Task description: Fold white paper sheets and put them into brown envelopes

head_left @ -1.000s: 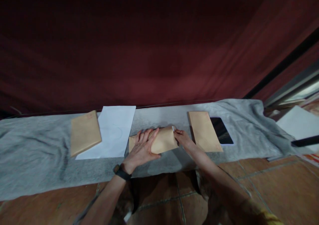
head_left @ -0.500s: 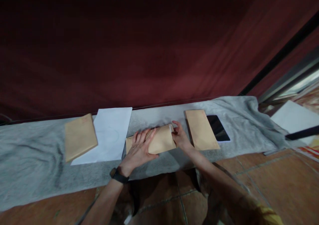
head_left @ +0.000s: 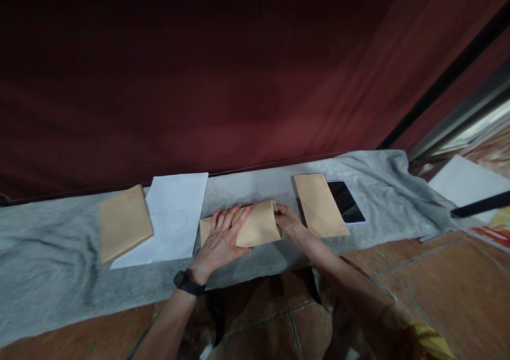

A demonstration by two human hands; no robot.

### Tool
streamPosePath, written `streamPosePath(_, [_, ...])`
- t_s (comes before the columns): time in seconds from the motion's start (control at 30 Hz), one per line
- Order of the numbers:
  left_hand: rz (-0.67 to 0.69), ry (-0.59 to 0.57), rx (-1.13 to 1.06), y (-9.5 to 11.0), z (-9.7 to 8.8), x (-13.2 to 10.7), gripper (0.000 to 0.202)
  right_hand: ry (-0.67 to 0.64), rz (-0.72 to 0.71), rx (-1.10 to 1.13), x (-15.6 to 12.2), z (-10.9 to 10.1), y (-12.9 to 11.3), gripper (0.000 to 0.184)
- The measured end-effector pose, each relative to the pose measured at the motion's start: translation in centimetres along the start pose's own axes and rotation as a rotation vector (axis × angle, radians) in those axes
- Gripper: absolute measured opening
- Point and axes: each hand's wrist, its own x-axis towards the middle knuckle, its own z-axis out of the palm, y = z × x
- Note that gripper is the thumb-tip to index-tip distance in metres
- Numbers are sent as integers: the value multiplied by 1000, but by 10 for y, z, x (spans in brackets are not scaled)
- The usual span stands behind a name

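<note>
A brown paper envelope (head_left: pixel 258 226) lies bulging on the grey cloth in front of me, its mouth facing right. My left hand (head_left: pixel 221 239), with a dark watch on the wrist, lies across its left part, fingers over the top and thumb along the near edge, gripping it. At the mouth, my right hand (head_left: pixel 287 219) is closed on the envelope's edge, with fingertips hidden inside the opening. A sliver of white shows at that opening; what it belongs to I cannot tell.
A grey cloth (head_left: pixel 247 264) covers the narrow bench. To the left, another brown envelope (head_left: pixel 125 224) overlaps a white paper sheet (head_left: pixel 175 211). On the right, a brown envelope (head_left: pixel 321 206) partly covers a dark-screened tablet (head_left: pixel 347 203). A dark red curtain (head_left: pixel 247 83) hangs behind; the floor is tiled.
My right fingers, raised at the envelope's mouth before, have lowered and gone further into the opening. My left hand stays in place. The view has shifted slightly.
</note>
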Motion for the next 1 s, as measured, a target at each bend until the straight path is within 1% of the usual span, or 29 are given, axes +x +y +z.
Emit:
streamPosePath(0.17, [0, 5, -31, -1, 0, 0, 111, -10, -12, 59, -2, 0, -3, 29])
streamPosePath(0.23, [-21, 52, -74, 0, -1, 0, 106, 6, -41, 135, -4, -1, -6, 30])
streamPosePath(0.27, [-56, 108, -106, 1, -3, 1, 100, 22, -55, 176, -4, -1, -8, 31])
streamPosePath(0.3, [-113, 189, -145, 3, -4, 2, 93, 44, -67, 215, -5, -1, -10, 31])
streamPosePath(0.33, [-193, 291, -195, 4, -4, 3, 85, 69, -77, 249, -5, -2, -11, 30])
streamPosePath(0.4, [-399, 517, -338, 7, -4, 4, 73, 117, -103, 299, -5, -1, -11, 30])
streamPosePath(0.47, [-619, 699, -584, 11, 0, 5, 66, 156, -137, 324, -5, 0, -9, 29])
streamPosePath(0.5, [-716, 746, -765, 13, 3, 5, 61, 167, -152, 330, -4, 2, -7, 29])
streamPosePath(0.53, [-798, 748, -982, 17, 7, 5, 56, 175, -163, 332, -5, 4, -4, 28])
streamPosePath(0.57, [-862, 704, -1220, 21, 10, 5, 49, 182, -171, 331, -5, 6, -2, 28])
streamPosePath(0.63, [-940, 545, -1654, 30, 16, 7, 38, 208, -186, 316, -5, 11, 3, 27])
streamPosePath(0.67, [-966, 497, -1798, 35, 18, 9, 34, 221, -193, 306, -5, 13, 5, 26])
streamPosePath(0.7, [-993, 496, -1892, 38, 19, 11, 31, 233, -199, 297, -4, 15, 7, 27])
streamPosePath(0.73, [-1019, 540, -1943, 41, 19, 13, 29, 248, -203, 289, -4, 17, 9, 27])
streamPosePath(0.8, [-1072, 665, -1968, 45, 19, 17, 25, 275, -205, 280, -4, 21, 11, 29])
streamPosePath(0.83, [-1097, 687, -1969, 46, 19, 18, 23, 285, -203, 275, -3, 22, 12, 30])
streamPosePath(0.87, [-1116, 662, -1976, 47, 20, 19, 22, 296, -200, 268, -3, 23, 13, 30])
streamPosePath(0.9, [-1126, 595, -1993, 49, 21, 19, 21, 302, -196, 260, -3, 24, 14, 29])
streamPosePath(1.0, [-1099, 331, -2056, 59, 25, 18, 24, 303, -171, 229, -4, 29, 17, 31])
